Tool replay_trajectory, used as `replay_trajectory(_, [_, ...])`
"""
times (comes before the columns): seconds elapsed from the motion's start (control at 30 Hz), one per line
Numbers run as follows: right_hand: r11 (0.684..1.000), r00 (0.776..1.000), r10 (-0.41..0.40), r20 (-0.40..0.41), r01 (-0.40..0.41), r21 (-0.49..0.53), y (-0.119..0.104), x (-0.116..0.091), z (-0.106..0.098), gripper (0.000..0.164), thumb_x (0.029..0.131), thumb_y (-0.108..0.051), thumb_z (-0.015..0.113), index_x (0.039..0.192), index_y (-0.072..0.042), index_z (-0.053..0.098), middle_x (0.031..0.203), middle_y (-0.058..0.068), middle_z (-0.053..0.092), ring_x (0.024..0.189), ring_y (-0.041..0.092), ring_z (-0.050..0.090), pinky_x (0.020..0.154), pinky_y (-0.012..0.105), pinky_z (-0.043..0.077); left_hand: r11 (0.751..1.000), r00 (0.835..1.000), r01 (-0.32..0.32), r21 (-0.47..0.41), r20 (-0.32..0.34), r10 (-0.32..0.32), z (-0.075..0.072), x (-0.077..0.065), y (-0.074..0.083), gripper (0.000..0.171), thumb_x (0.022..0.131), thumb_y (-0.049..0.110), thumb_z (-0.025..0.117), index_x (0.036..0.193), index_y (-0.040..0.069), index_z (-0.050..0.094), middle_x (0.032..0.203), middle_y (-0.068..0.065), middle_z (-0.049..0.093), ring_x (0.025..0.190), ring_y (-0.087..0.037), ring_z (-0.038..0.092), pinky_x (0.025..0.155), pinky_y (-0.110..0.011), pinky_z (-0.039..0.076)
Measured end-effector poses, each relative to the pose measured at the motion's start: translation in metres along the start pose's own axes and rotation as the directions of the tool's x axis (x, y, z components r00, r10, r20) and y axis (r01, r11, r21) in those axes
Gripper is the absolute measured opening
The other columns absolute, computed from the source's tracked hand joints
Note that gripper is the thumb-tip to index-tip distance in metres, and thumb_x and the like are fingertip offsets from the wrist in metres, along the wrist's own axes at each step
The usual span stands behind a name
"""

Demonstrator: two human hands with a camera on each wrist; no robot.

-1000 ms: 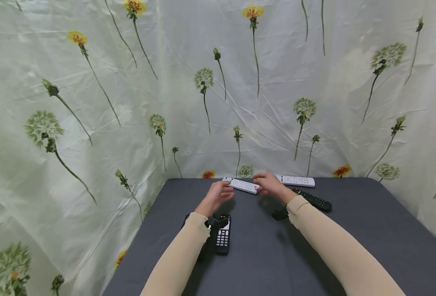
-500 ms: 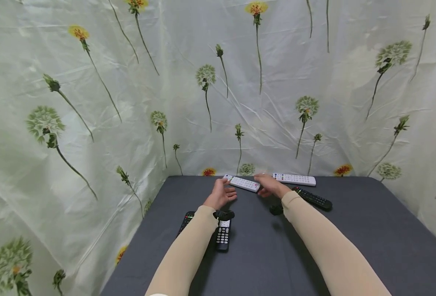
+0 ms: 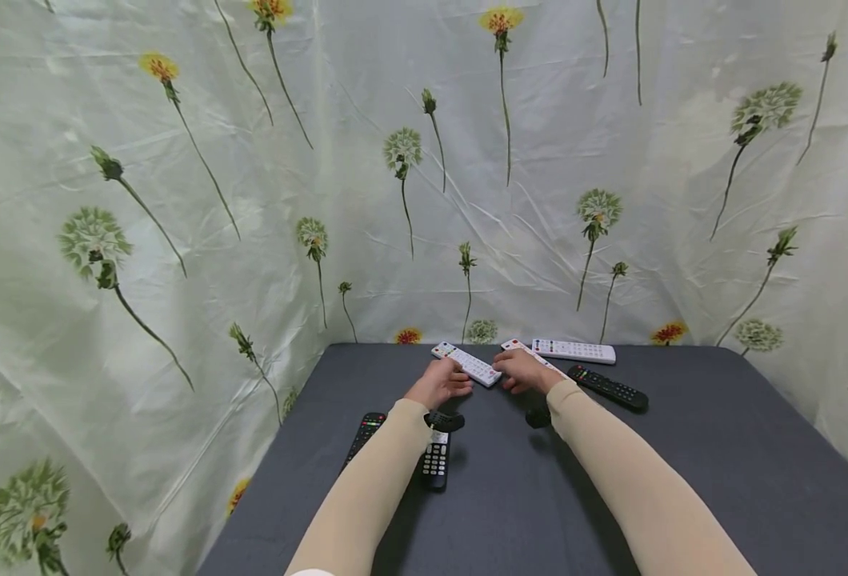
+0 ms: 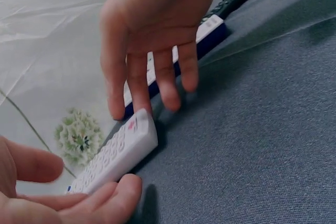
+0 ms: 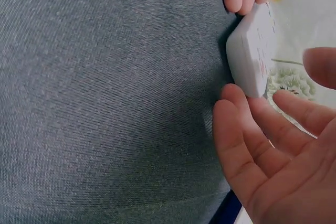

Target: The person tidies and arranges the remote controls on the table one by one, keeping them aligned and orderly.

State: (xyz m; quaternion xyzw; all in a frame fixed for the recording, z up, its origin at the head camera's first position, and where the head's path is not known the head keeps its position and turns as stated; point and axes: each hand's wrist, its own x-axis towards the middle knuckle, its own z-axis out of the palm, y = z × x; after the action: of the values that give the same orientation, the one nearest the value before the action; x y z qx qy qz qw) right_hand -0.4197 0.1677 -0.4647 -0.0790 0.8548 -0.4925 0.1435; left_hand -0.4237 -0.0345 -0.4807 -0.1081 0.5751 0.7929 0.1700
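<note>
A white remote control (image 3: 467,364) lies aslant at the back of the table, between the two hands. My left hand (image 3: 442,386) is at its near left side, fingers loosely bent; in the right wrist view those fingertips (image 5: 243,6) meet the side of the remote. Fingers relaxed, my right hand (image 3: 521,370) is at the other end, where its fingertips (image 5: 233,94) touch the remote (image 5: 249,51). Behind the right hand lies a second white remote with a dark blue side (image 4: 210,43), partly hidden by that hand.
Another white remote (image 3: 574,350) lies along the back edge by the flowered curtain (image 3: 424,200). A black remote (image 3: 609,389) is right of the right hand. Two more black remotes, one farther left (image 3: 363,436) and one nearer (image 3: 434,466), are partly covered by the left arm.
My left hand has moved right to the middle white remote. That remote's right end has swung slightly toward me. The white remote behind my right hand has come into sight.
</note>
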Motion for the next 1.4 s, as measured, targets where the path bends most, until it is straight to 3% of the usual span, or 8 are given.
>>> replay_trajectory(0.1, [0.999,1.0,0.016,0.019,-0.017,0.035,0.002,0.002,0.002,0.047,0.101,-0.015,0.051,0.142,0.01,0.047,0.11,0.02,0.062,0.085,0.03,0.066,0.078,0.047,0.058,1.0,0.999,0.015,0.022,-0.046,-0.014,0.003,-0.002,-0.001,0.046,0.097,-0.004,0.046,0.142,-0.009,0.042,0.121,-0.035,0.056,0.108,-0.044,0.064,0.097,-0.048,0.051])
replay_trajectory(0.2, [0.993,0.998,0.041,0.04,-0.045,0.11,0.002,0.003,0.004,0.042,0.1,-0.012,0.051,0.136,0.011,0.052,0.094,0.013,0.061,0.077,0.021,0.064,0.081,0.046,0.058,0.997,0.996,0.043,0.058,-0.083,-0.038,0.006,-0.006,-0.001,0.046,0.094,-0.008,0.048,0.14,-0.009,0.042,0.105,-0.028,0.061,0.086,-0.031,0.069,0.094,-0.042,0.054])
replay_trajectory(0.4, [0.963,0.997,0.067,0.046,-0.076,0.26,0.001,0.002,0.012,0.036,0.096,0.001,0.054,0.128,0.017,0.056,0.087,0.014,0.061,0.067,0.016,0.065,0.077,0.037,0.06,0.982,0.993,0.065,0.175,-0.108,-0.047,0.008,-0.008,0.0,0.038,0.09,-0.011,0.056,0.128,-0.012,0.049,0.083,-0.016,0.066,0.056,-0.012,0.061,0.082,-0.031,0.058])
replay_trajectory(0.53, [0.943,0.997,0.069,0.023,-0.072,0.325,-0.002,0.002,0.018,0.039,0.092,0.009,0.057,0.129,0.02,0.053,0.088,0.016,0.063,0.065,0.014,0.064,0.071,0.03,0.06,0.978,0.993,0.053,0.202,-0.118,-0.029,0.007,-0.009,0.0,0.021,0.087,-0.013,0.059,0.108,-0.011,0.058,0.079,-0.013,0.066,0.056,-0.011,0.06,0.077,-0.029,0.059])
replay_trajectory(0.63, [0.939,0.997,0.079,0.01,-0.077,0.335,-0.006,0.002,0.021,0.039,0.092,0.009,0.058,0.129,0.02,0.053,0.09,0.016,0.064,0.066,0.013,0.065,0.069,0.027,0.059,0.974,0.992,0.048,0.222,-0.122,-0.021,0.005,-0.01,-0.001,0.017,0.085,-0.014,0.06,0.101,-0.01,0.06,0.082,-0.014,0.068,0.059,-0.012,0.062,0.08,-0.031,0.059])
replay_trajectory(0.87, [0.96,0.994,0.107,-0.009,-0.101,0.259,-0.013,0.0,0.024,0.039,0.092,0.005,0.064,0.129,0.016,0.057,0.092,0.012,0.064,0.073,0.014,0.063,0.077,0.031,0.059,0.972,0.996,0.061,0.225,-0.083,-0.043,-0.002,-0.012,0.001,0.026,0.086,-0.012,0.061,0.112,-0.013,0.06,0.099,-0.023,0.069,0.069,-0.017,0.066,0.09,-0.037,0.056])
replay_trajectory(1.1, [0.956,0.996,0.087,0.027,-0.091,0.278,-0.016,-0.001,0.021,0.041,0.091,0.006,0.065,0.129,0.017,0.056,0.097,0.015,0.065,0.076,0.014,0.064,0.077,0.03,0.059,0.973,0.997,0.062,0.223,-0.055,-0.051,-0.007,-0.017,0.007,0.029,0.085,-0.014,0.06,0.114,-0.013,0.061,0.092,-0.021,0.069,0.062,-0.015,0.064,0.077,-0.032,0.058])
replay_trajectory(1.4, [0.944,0.995,0.073,0.065,-0.09,0.318,-0.02,-0.006,0.016,0.045,0.089,0.008,0.066,0.131,0.018,0.053,0.1,0.018,0.064,0.079,0.018,0.067,0.08,0.035,0.059,0.972,0.999,0.033,0.232,-0.047,-0.023,-0.005,-0.027,0.009,0.024,0.087,-0.014,0.062,0.11,-0.013,0.062,0.086,-0.017,0.068,0.062,-0.015,0.066,0.073,-0.031,0.058])
